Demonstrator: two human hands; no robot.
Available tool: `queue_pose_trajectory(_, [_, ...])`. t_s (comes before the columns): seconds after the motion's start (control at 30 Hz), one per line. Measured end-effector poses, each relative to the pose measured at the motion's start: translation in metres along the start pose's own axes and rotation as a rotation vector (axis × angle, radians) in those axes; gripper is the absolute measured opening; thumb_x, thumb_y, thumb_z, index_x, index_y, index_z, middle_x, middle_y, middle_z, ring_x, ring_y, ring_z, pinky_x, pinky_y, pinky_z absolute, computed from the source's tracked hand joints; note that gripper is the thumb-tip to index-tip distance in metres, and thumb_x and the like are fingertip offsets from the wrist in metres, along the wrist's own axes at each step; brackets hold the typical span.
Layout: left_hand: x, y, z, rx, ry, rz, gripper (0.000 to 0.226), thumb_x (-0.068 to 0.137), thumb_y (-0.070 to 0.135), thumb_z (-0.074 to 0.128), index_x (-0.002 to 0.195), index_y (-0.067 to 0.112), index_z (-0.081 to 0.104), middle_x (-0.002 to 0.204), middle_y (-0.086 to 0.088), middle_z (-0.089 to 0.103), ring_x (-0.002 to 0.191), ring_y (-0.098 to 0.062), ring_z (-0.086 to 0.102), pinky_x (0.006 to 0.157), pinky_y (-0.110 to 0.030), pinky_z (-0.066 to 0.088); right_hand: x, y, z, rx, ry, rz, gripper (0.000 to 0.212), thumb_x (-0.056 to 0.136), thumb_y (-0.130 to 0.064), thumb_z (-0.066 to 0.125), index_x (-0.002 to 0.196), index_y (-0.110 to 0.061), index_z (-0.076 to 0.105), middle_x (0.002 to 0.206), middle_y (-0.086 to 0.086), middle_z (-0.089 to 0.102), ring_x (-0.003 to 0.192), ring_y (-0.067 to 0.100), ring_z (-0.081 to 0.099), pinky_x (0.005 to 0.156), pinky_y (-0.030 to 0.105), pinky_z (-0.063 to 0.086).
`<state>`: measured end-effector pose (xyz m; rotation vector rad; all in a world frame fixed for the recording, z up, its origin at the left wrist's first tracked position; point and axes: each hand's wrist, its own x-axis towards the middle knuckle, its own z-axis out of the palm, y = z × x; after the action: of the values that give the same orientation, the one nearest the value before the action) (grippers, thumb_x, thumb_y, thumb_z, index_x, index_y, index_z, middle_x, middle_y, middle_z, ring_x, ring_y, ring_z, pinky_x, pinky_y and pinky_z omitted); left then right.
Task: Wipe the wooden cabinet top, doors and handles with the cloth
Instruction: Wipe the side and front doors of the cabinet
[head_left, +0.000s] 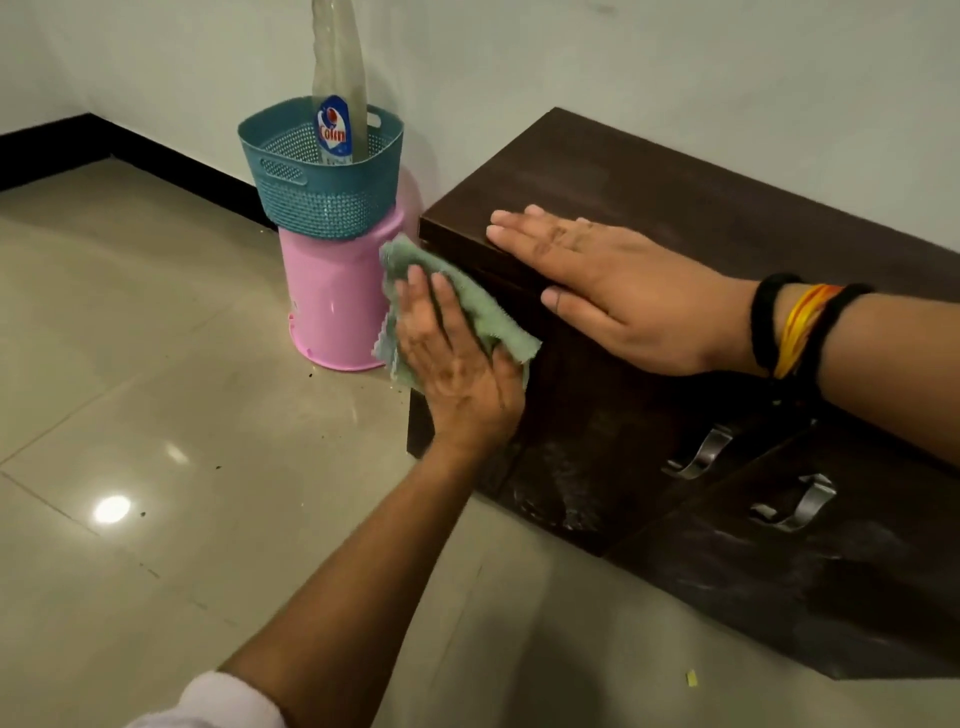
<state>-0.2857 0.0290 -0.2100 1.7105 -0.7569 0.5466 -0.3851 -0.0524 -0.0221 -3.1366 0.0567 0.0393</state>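
Pressing a crumpled green cloth (470, 306) against the dark wooden cabinet's (675, 218) left door (582, 431), the left hand (457, 358) lies flat, fingers together; beyond, the right hand (613, 291) rests spread, palm down, on the cabinet top.

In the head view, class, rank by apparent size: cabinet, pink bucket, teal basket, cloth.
1. cabinet
2. pink bucket and teal basket, too alike to rank
3. cloth, partly hidden by the left hand

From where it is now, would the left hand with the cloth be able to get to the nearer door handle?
Probably yes. The left hand presses the cloth on the cabinet's front corner, and nothing lies across the door between it and the nearer handle.
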Motion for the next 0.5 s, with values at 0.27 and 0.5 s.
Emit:
queue_pose_trajectory(0.27, [-0.017,0.016,0.013,0.011,-0.025,-0.054,0.075,0.098,0.056,0.014,0.158,0.012,0.003,0.167,-0.007,0.0,0.153,-0.034,0.004,0.12,-0.06,0.01,0.001,0.0,0.0,0.001,-0.004,-0.002,0.061,0.101,-0.033,0.026,0.159,-0.026,0.01,0.167,-0.006,0.008,0.153,0.01,0.004,0.123,0.032,0.006])
queue_pose_trajectory(0.5, [-0.046,0.033,0.021,0.003,-0.088,-0.116,0.075,0.099,0.049,0.02,0.157,0.006,0.003,0.164,-0.017,0.006,0.154,-0.034,0.002,0.122,-0.054,0.004,0.0,0.002,0.001,-0.018,0.01,-0.014,0.06,0.103,-0.029,0.029,0.16,-0.025,0.009,0.168,-0.005,0.008,0.154,0.012,0.005,0.124,0.034,0.006])
